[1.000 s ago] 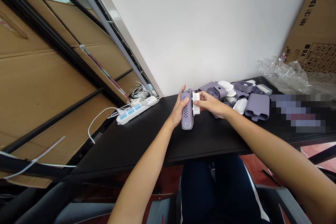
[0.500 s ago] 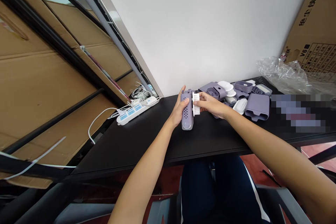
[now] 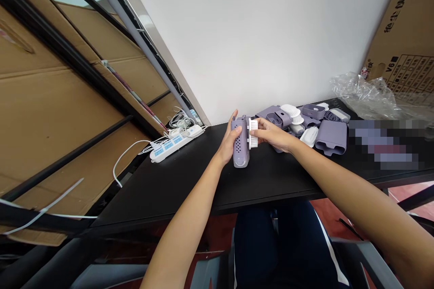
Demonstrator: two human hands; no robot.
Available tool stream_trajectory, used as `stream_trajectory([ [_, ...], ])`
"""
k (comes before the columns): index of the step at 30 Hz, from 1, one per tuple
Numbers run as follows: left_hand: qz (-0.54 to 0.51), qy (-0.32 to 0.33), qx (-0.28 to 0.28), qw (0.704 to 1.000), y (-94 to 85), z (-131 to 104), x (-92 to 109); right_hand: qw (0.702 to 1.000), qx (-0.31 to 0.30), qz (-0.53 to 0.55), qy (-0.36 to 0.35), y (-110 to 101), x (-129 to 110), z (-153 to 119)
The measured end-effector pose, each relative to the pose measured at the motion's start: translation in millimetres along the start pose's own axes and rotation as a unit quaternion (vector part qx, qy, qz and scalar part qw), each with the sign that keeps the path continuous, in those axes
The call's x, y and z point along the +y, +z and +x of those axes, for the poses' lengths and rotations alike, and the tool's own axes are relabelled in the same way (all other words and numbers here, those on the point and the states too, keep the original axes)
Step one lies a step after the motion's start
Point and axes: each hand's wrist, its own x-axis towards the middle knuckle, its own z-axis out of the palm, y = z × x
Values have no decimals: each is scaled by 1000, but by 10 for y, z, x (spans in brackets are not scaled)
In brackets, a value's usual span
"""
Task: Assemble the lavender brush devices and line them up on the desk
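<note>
Above the black table, my left hand [image 3: 228, 143] is wrapped round a purple perforated holder [image 3: 240, 146], held upright with its clear rounded end toward me. My right hand [image 3: 269, 135] grips a white bristle brush [image 3: 253, 133] by its bristles. The brush stands upright against the holder's right side, its back facing the holder. Whether the two are joined or only touching I cannot tell. The fingertips of my left hand behind the holder are partly hidden.
Right of my hands lies a pile of purple parts [image 3: 331, 137] and white brushes [image 3: 290, 110]. Clear plastic wrap [image 3: 362, 92] and a cardboard box [image 3: 403, 31] are at the right. A white power strip [image 3: 176, 143] with cables lies on the black table [image 3: 159, 189] at left.
The holder has shifted very slightly left with my left hand, and the gap to the brush looks a little wider. My right hand keeps its grip and has hardly moved.
</note>
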Motion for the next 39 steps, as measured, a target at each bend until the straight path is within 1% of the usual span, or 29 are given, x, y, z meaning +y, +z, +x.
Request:
stream_trajectory([
  [3,-69,-18,31,997,34,-28,79,999,2,46,-9,-22,-40,-4],
  [6,-144,-51,26,988,57,-68,190,992,-32,120,-8,-51,-101,-30],
  [8,-185,-78,0,980,54,-90,258,986,-69,153,-9,-78,-134,-50],
  [10,-214,-101,-39,971,40,-100,306,982,-96,162,-6,-107,-154,-66],
  [13,-243,-110,-76,961,23,-99,340,984,-97,150,6,-141,-167,-80],
  [17,-252,-99,-81,959,23,-91,360,988,-81,134,14,-143,-183,-96],
  [20,-247,-96,-81,961,22,-86,373,987,-85,132,17,-125,-193,-107],
  [27,-263,-92,-71,958,10,-74,383,985,-74,157,23,-130,-170,-78],
  [33,-258,-106,-61,958,21,-74,374,980,-73,178,46,-143,-187,-50],
  [37,-271,-106,-64,955,17,-68,352,980,-81,176,51,-160,-180,-44],
  [39,-280,-108,-65,952,8,-66,342,980,-97,168,37,-162,-174,-44],
])
